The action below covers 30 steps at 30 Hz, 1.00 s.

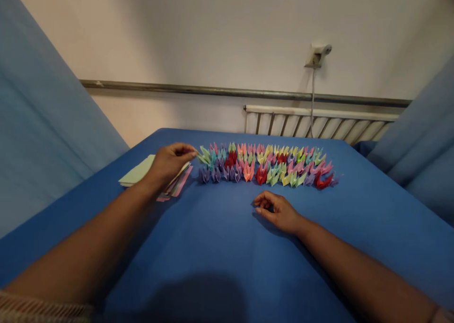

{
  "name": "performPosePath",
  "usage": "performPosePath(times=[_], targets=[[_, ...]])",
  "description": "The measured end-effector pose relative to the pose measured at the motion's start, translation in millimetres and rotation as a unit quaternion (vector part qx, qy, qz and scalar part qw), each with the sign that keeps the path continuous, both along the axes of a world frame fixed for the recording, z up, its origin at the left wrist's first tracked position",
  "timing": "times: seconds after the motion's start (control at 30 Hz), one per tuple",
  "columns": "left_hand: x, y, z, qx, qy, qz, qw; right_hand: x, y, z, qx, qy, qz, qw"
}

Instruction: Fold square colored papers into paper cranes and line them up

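Observation:
At the left end of the rows, my left hand (170,163) pinches a pale green origami crane (203,155) by one tip. Rows of folded paper cranes (261,174) in red, purple, yellow, pink, green and blue stand close together across the table. Beneath my left wrist lie stacks of paper sheets (136,172), pale green on top, with pink and other colours at the right edge; my arm hides part of them. My right hand (278,211) rests on the table just in front of the cranes, fingers loosely curled, with nothing visible in it.
A blue-covered table (213,238) spreads out before me. Blue curtains hang at the left (53,100) and right (418,138). Behind the table are a wall pipe (198,90), a radiator (319,117) and a socket (317,56) with a plugged-in cord.

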State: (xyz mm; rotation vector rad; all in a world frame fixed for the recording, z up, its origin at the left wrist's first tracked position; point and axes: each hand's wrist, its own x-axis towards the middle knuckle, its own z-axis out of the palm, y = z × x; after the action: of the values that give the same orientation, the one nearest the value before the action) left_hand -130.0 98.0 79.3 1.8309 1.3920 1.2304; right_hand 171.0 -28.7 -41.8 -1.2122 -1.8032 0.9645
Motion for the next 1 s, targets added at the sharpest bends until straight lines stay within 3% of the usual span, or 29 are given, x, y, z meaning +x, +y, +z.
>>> performPosePath(times=[0.07,0.13,0.23,0.33,0.43,0.57,1.0], targets=[[-13,42,4.7,-0.008,0.030,0.040,0.999,-1,0,-1.0,-0.007,0.003,0.000,1.000],[-18,81,-0.2,-0.023,0.066,0.070,0.995,-1,0,-1.8,-0.016,0.014,-0.001,1.000],[-18,127,-19.8,-0.043,0.095,0.075,0.992,-2,-1,-2.7,-0.031,0.026,-0.007,0.999],[-17,154,-42.6,-0.081,0.134,0.059,0.986,-3,-1,-3.1,-0.044,0.043,-0.009,0.998],[-16,168,-59.7,-0.112,0.163,0.041,0.979,-4,-1,-2.8,-0.049,0.063,-0.007,0.997],[-16,177,-71.0,-0.114,0.174,0.042,0.977,-4,-1,-2.3,-0.050,0.068,-0.011,0.996],[-11,175,-70.1,-0.070,0.178,0.046,0.980,-5,-1,-1.7,-0.055,0.063,-0.012,0.996]])
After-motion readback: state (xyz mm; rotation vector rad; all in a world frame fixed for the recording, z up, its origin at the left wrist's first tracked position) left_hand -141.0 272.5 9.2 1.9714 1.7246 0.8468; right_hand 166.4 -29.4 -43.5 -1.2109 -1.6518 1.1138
